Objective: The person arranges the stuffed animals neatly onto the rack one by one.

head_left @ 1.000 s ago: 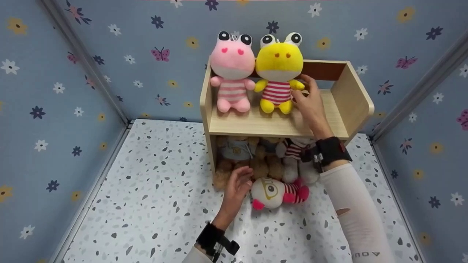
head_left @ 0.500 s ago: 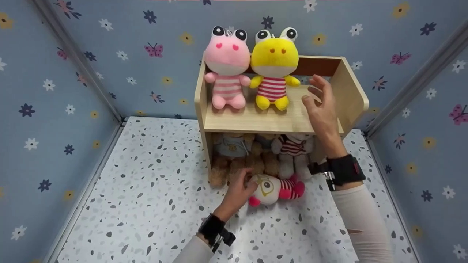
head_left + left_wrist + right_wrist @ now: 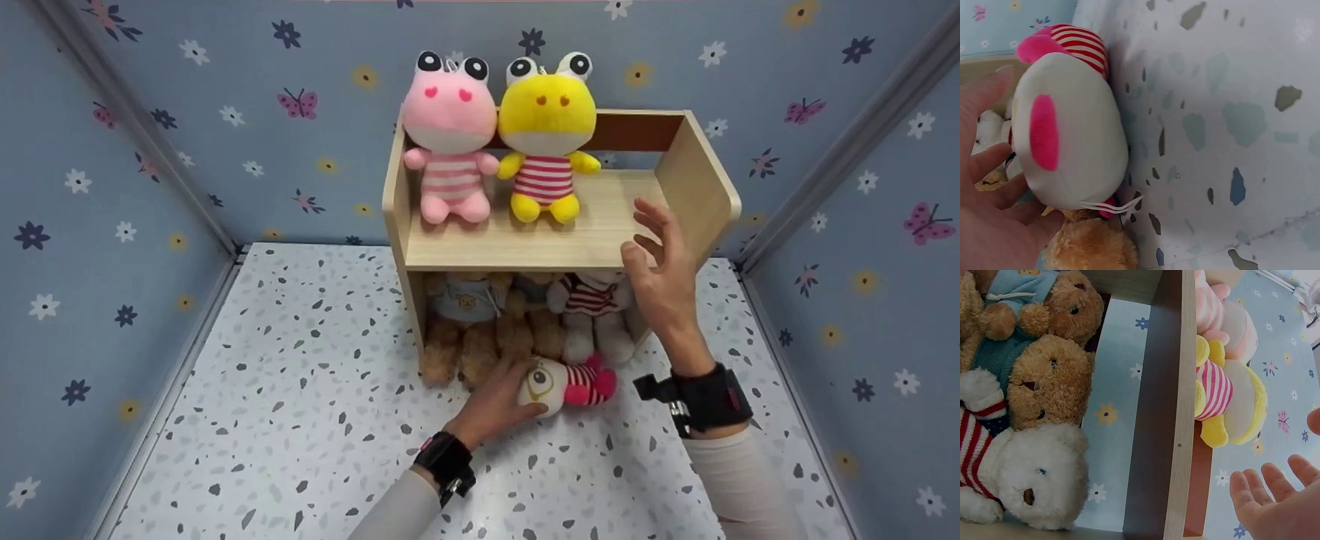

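A white-headed plush toy (image 3: 556,384) with pink ears and a red-striped body lies on its side on the floor before the shelf. My left hand (image 3: 495,397) spans its head, thumb on the near side and fingers on the far side; in the left wrist view the fingertips sit at the edge of the white head (image 3: 1075,129). My right hand (image 3: 664,277) hangs in the air before the right end of the upper shelf, fingers loosely bent around nothing. A yellow frog plush (image 3: 546,142) and a pink frog plush (image 3: 451,142) sit side by side up there.
The wooden shelf unit (image 3: 517,255) stands against patterned walls. Its lower level holds brown teddy bears (image 3: 461,322) and a white bear (image 3: 1044,478) in a striped sweater. The speckled floor (image 3: 315,360) extends in front and to the left.
My right hand has let go of the yellow frog plush, moved right, then lowered. My left hand has moved onto the head of the white plush toy. The head view has shifted slightly.
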Motion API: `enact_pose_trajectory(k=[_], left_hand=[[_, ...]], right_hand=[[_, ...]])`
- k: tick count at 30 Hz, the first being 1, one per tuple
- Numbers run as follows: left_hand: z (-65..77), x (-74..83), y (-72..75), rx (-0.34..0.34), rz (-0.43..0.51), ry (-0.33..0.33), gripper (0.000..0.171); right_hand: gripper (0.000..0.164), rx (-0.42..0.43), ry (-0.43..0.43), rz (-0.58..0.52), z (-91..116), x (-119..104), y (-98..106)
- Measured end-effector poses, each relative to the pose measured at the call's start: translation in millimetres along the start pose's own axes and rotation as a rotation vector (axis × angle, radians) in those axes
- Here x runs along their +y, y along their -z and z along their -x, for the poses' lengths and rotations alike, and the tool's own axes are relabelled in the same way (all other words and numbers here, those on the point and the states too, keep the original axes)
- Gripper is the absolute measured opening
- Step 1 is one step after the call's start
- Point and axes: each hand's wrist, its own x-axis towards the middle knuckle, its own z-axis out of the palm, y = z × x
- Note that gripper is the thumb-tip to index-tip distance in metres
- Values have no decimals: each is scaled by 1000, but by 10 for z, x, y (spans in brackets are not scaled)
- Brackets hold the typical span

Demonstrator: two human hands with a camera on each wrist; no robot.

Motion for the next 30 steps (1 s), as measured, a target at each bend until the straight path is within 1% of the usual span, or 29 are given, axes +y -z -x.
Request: enact_pose_trajectory(k=[3,6,9,11,14,17,21,24,28,30], left_hand=[[-2,-38,-48,-20,-60,-27,78],[1,-62,-96,-36,-85,-39,85],[10,-74,-134,-56,-111,-46,91],[13,-81,-155,-56,-139,-59,91],[9,-97,-180,-32,-201,-89,88],[7,-110,-194,15,-223,-125,81],[28,-106,-188,71,-204,-185,72],[57,-92,-169,97,-203,-229,71],[96,-71,-125,108,-194,-276,72],[110,-63,-99,116,-188,-312,70]], right_hand=[[51,0,26,19,97,0,16],[48,2,62,39,195,24,37],[46,5,98,30,285,74,69],[46,10,111,8,335,101,91],[46,15,118,-22,400,135,125],[46,22,116,-19,454,157,147],[43,25,105,18,535,201,184],[38,12,92,53,607,249,222],[32,-34,74,112,701,323,262],[30,-67,56,140,745,365,276]])
